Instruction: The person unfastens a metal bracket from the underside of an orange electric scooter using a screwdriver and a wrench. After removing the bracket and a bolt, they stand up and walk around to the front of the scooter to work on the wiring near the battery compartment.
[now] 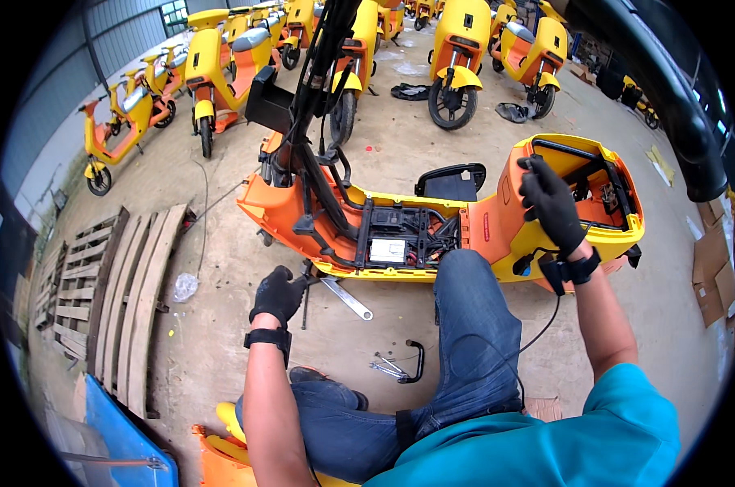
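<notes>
In front of me stands a partly stripped yellow and orange electric scooter (485,213), its floor panel off. A silver-labelled box (387,250) and wiring show inside the frame. My left hand (280,294), in a black glove, is closed beside the scooter's front lower edge; dark metal meets its fingertips, too small to name. My right hand (550,199), gloved too, curls its fingers against the upper edge of the orange rear body. Right of my left hand, a silver wrench (349,299) lies on the floor by a thin dark rod (305,308).
More yellow scooters (465,65) stand in rows behind. Wooden pallets (136,300) lie at left. A black bent bar (416,361) and small silver tools (389,369) rest near my knee. A black cover (451,183) lies beyond the scooter; cardboard (712,260) is at right.
</notes>
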The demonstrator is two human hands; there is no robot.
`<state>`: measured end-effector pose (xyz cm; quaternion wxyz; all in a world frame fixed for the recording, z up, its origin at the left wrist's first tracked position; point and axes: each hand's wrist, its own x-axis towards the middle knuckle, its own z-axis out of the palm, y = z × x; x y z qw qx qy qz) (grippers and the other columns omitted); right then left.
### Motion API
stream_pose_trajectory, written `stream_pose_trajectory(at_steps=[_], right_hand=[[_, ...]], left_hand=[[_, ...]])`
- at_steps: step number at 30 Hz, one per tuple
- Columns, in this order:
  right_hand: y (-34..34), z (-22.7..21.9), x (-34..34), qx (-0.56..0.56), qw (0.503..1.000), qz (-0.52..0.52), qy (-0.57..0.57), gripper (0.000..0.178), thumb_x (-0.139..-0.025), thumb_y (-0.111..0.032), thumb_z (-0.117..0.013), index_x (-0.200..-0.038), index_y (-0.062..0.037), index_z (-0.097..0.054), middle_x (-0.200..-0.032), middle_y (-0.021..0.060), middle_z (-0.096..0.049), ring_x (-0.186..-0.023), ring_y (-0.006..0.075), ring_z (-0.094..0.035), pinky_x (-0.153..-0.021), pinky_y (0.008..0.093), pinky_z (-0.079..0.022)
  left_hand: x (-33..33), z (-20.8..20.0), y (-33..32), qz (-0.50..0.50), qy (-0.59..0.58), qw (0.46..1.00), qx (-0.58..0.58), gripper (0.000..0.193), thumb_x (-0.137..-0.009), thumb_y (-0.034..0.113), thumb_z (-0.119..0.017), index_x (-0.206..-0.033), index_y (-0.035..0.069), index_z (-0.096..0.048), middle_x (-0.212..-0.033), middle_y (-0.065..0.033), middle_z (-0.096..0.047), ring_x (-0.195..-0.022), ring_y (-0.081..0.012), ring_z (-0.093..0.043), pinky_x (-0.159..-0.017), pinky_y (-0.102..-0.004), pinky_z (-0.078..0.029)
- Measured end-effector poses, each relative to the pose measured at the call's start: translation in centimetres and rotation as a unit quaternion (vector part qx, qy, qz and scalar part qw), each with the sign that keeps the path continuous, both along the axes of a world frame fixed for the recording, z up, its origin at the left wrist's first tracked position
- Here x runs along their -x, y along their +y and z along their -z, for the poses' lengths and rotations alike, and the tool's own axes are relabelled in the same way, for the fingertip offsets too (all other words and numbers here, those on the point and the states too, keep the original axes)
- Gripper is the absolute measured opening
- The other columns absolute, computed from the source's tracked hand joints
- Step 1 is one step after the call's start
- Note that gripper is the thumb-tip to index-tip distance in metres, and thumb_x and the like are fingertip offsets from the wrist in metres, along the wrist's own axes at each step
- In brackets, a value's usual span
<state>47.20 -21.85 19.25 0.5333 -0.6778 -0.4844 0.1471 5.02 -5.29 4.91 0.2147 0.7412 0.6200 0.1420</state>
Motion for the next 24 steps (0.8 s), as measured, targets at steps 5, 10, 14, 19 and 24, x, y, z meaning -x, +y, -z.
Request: stream_pose_trajectory(at_steps=[5,10,14,19,24], right_hand=[[-2.1,-0.1,-6.7,-0.029,0.96,0.108,-0.257,0.029,-0.09,-0.01,-0.054,-0.118,-0.0025,-0.059,-0.1,0.0202,-0.066,-0.087,0.0332,-0.065,-0.079,0.0382,-0.05],[-1.8,2.8,-9.7,-0.008,0.942,0.119,-0.312,0.024,-0.088,-0.011,-0.055,-0.11,-0.0016,-0.056,-0.095,0.0231,-0.065,-0.089,0.0392,-0.063,-0.079,0.0454,-0.048],[-0.7,3.0,-8.2,0.032,0.941,0.092,-0.323,0.022,-0.089,-0.013,-0.054,-0.109,-0.0039,-0.055,-0.095,0.0246,-0.064,-0.092,0.0425,-0.061,-0.077,0.0479,-0.048],[-1.3,3.7,-10.4,0.031,0.92,0.102,-0.376,0.024,-0.09,-0.015,-0.054,-0.112,-0.0058,-0.055,-0.1,0.0236,-0.065,-0.095,0.0423,-0.062,-0.078,0.0482,-0.049],[-1.8,3.0,-9.8,-0.026,0.946,0.113,-0.304,0.023,-0.094,-0.015,-0.053,-0.115,-0.0051,-0.054,-0.1,0.0151,-0.065,-0.087,0.0285,-0.065,-0.077,0.0384,-0.05]], left_hand=[[-1.3,0.7,-0.2,0.035,0.028,0.999,-0.018,0.037,-0.081,0.033,-0.069,-0.096,0.001,-0.062,-0.082,-0.0183,-0.068,-0.082,-0.0325,-0.067,-0.074,-0.0393,-0.051],[-1.2,2.6,-1.0,0.041,0.045,0.997,0.055,0.043,-0.08,0.036,-0.069,-0.105,0.001,-0.063,-0.102,-0.0245,-0.066,-0.102,-0.0391,-0.061,-0.086,-0.0434,-0.049],[4.2,8.0,-0.2,-0.009,0.001,0.997,0.075,0.039,-0.078,0.036,-0.067,-0.094,0.001,-0.066,-0.091,-0.023,-0.068,-0.088,-0.0353,-0.066,-0.077,-0.0419,-0.052],[1.6,4.1,-1.6,-0.046,-0.168,0.964,0.201,0.03,-0.086,0.033,-0.065,-0.089,0.003,-0.06,-0.07,-0.0069,-0.062,-0.058,-0.0161,-0.061,-0.05,-0.0292,-0.049],[1.0,1.3,-0.1,-0.065,-0.291,0.947,0.119,0.029,-0.086,0.031,-0.064,-0.087,0.003,-0.059,-0.077,-0.0072,-0.063,-0.062,-0.0156,-0.061,-0.056,-0.0295,-0.051]])
